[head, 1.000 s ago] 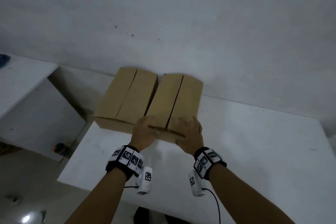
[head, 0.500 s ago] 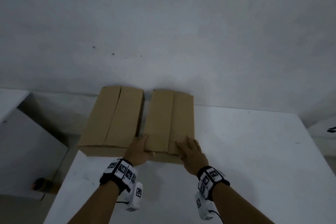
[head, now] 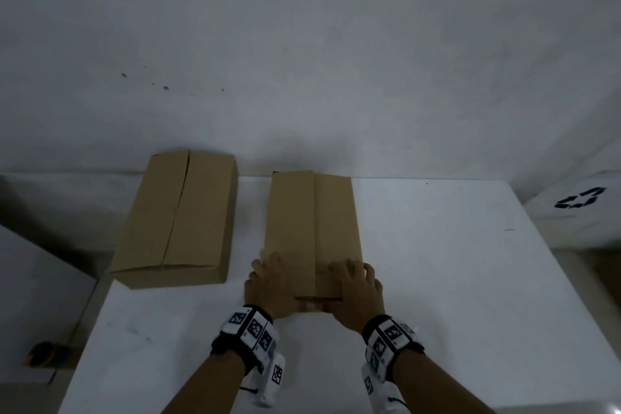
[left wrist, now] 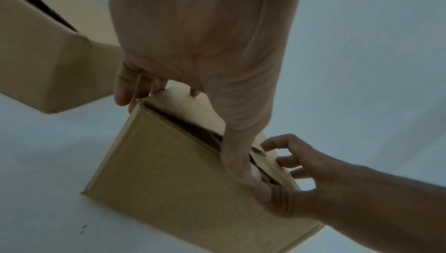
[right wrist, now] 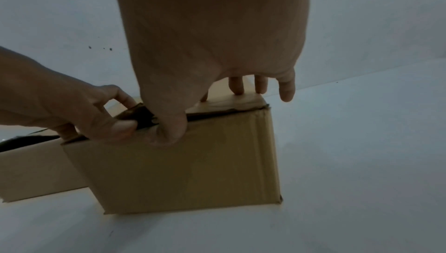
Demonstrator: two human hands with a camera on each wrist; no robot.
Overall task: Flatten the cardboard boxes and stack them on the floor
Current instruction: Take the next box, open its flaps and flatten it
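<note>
Two brown cardboard boxes lie on the white table (head: 453, 279). The right box (head: 312, 218) sits in front of me, its top flaps closed along a centre seam. My left hand (head: 268, 286) grips its near left flap, fingers on top and thumb tucked into the gap under the edge (left wrist: 241, 165). My right hand (head: 356, 286) grips the near right flap the same way, thumb in the gap (right wrist: 169, 129). The near flap edges are lifted slightly. The left box (head: 178, 218) stands apart at the table's left edge, untouched.
A white wall rises right behind the table. A white cabinet (head: 33, 279) stands lower on the left, with an orange and black object (head: 43, 351) on the floor by it. A white bin with a recycling mark (head: 581, 202) is at the right.
The right box has come toward me and away from the left box, leaving a wide gap. Both hands stayed on its near end, thumbs now under the flap edges.
</note>
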